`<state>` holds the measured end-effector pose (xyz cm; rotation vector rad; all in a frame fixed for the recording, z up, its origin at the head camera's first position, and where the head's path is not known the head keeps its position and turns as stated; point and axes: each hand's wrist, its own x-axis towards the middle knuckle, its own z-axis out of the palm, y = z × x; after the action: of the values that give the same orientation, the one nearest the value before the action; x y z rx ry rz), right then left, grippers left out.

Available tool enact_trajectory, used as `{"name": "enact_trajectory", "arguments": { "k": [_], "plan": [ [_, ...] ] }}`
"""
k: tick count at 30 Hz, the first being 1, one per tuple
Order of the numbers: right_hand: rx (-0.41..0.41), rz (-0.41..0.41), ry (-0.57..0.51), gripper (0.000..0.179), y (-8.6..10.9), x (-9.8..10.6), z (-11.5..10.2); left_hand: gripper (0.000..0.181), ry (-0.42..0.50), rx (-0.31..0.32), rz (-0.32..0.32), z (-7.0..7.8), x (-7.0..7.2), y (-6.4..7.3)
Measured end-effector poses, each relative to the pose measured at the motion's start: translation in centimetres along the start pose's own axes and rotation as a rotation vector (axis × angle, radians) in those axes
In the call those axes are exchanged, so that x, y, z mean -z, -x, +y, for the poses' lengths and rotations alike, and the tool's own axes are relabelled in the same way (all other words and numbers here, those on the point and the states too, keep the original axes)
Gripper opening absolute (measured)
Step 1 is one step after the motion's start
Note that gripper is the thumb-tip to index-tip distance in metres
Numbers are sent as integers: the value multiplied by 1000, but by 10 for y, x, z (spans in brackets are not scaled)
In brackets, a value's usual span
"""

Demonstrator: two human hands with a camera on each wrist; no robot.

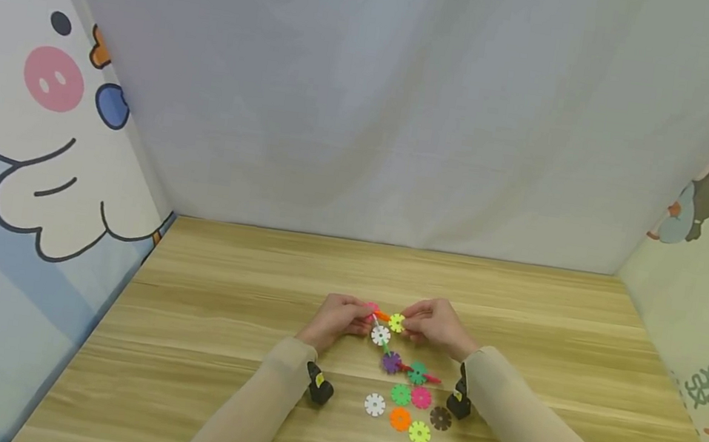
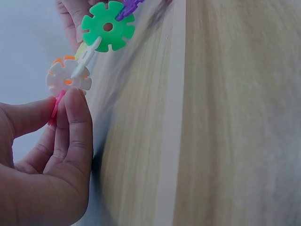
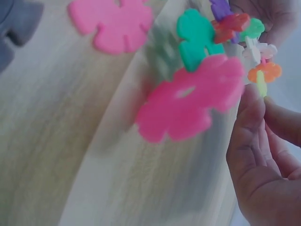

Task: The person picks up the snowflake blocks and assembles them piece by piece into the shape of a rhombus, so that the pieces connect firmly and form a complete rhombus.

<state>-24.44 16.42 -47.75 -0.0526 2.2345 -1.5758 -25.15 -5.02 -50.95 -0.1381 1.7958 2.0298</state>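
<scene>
A chain of notched plastic snowflake discs is slotted together and spans between both hands. My left hand [image 1: 339, 318] pinches a pink disc [image 2: 56, 108] at the upper end between thumb and fingers. With thumb and fingertips, my right hand [image 1: 438, 327] pinches a yellow disc [image 3: 261, 84], which joins an orange disc [image 3: 265, 72]. From there the chain bends toward the body through a white disc [image 1: 381, 335], a green disc [image 2: 108, 27], a purple disc [image 1: 392, 362] and a teal disc [image 1: 418, 373]. A pink disc [image 3: 190, 96] forms its tail, seen nearly edge-on from the head.
Loose discs lie on the wooden table [image 1: 206, 381] nearer the body: white [image 1: 374, 404], green [image 1: 401, 394], pink [image 1: 421, 397], orange [image 1: 400, 419], yellow [image 1: 419, 433] and dark brown [image 1: 440, 418]. A pale curtain [image 1: 370, 103] hangs behind the table, with printed cloths at both sides.
</scene>
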Motion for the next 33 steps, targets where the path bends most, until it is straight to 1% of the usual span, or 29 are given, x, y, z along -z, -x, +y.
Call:
{"name": "enact_trajectory", "arguments": {
  "k": [3,8,12,21,26,33],
  "plan": [
    [6,-10,10,19,0,-2,-1,21,11,0,-9,-1,0,1],
    [-2,-7,16,18,1,-1,-3,21,18,-10,-12,-3,-1,0],
    [-2,-3,20,18,0,-3,-3,21,25,-18,-4,-4,-1,0],
    [-16,14,65,15,-1,-5,-6,19,30,-29,36,-6,-3,1],
    [-25,23,72,13,-2,-8,-9,15,35,-21,47,-7,-2,1],
    [-31,30,78,11,-3,-10,-11,13,49,-8,44,-6,0,-1]
  ]
}}
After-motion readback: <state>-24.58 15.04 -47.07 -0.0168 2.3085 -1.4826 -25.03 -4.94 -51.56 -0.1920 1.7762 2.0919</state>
